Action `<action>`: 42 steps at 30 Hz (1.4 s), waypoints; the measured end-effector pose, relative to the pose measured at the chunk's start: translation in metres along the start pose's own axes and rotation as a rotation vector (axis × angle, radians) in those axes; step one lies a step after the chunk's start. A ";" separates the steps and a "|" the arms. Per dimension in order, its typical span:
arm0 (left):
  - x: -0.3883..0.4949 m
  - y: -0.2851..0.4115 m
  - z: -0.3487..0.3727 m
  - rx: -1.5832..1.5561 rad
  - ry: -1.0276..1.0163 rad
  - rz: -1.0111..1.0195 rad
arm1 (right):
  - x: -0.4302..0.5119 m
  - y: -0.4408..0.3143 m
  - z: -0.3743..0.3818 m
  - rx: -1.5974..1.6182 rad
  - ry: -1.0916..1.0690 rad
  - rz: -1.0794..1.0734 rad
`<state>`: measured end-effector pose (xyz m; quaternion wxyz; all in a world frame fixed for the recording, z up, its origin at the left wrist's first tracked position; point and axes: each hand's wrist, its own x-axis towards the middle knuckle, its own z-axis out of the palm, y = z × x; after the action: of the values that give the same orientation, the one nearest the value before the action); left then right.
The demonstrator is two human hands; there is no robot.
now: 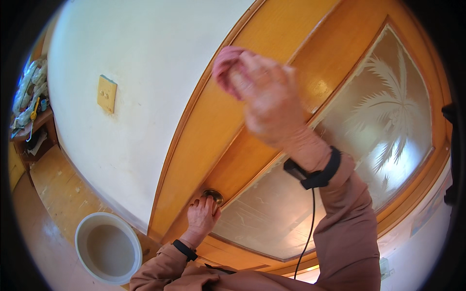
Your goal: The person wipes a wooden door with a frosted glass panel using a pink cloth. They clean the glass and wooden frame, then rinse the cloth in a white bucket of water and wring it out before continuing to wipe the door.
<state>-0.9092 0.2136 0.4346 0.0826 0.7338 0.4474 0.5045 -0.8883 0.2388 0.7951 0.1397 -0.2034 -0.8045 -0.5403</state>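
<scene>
My right hand, blurred, is raised at the upper middle and grips a pink cloth at the edge of the wooden door frame. Lower down, my left hand is closed around the round metal doorknob of a wooden door. The door has a frosted glass panel with a palm tree pattern. Both wrists wear black bands, and a thin black cable hangs from the right one.
A white plastic bucket with cloudy liquid stands at the lower left by a worn wooden bench-like surface. A yellowed switch plate is on the white wall. A cluttered shelf unit stands at the far left.
</scene>
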 end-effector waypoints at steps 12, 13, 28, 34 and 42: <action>-0.001 0.000 0.008 0.055 0.003 0.008 | -0.046 -0.024 -0.003 0.311 0.035 0.003; -0.001 0.000 0.007 0.064 -0.002 0.014 | -0.054 -0.012 -0.011 0.252 0.092 0.051; -0.001 -0.001 0.007 0.097 -0.029 -0.002 | -0.167 0.076 -0.052 -0.048 0.046 0.248; 0.000 0.010 -0.005 0.110 -0.032 -0.010 | -0.154 0.139 -0.075 -0.226 0.109 0.208; 0.002 0.017 -0.013 0.115 -0.017 0.015 | -0.153 0.238 -0.130 -0.508 0.258 0.342</action>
<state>-0.9097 0.2008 0.4515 0.0403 0.7450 0.4694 0.4722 -0.6398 0.1712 0.9696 0.2738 -0.2938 -0.5738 -0.7138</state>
